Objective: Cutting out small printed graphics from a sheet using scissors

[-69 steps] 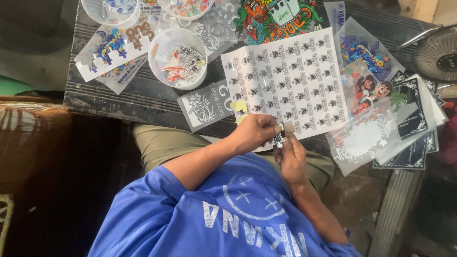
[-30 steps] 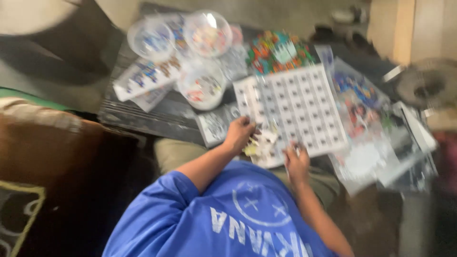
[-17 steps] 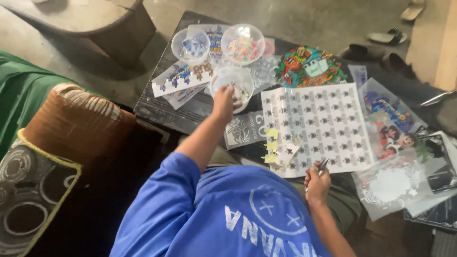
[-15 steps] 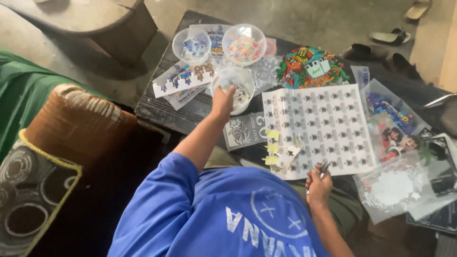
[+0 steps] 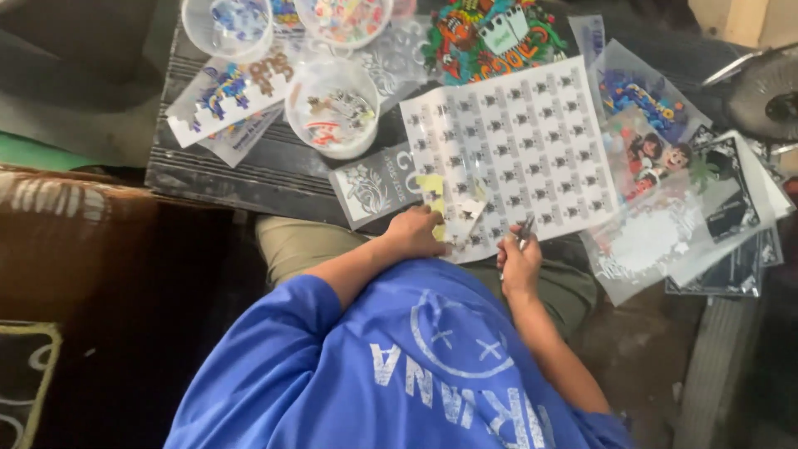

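Now left hand [image 5: 413, 232] presses white sticker sheet [image 5: 519, 141]; right hand [image 5: 519, 264] pinches dark tweezers [image 5: 524, 230]

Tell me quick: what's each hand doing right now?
Left hand: resting on the near edge of the white sticker sheet printed with rows of small dark designs, fingers curled; grip cannot be told.
Right hand: closed on a thin dark tool.

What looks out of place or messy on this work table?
Mostly clutter: printed sheets overlap in a loose pile hanging off the table's right edge. On the sticker sheet, peeled yellowish bits lie crooked near the left hand. Nothing spilled.
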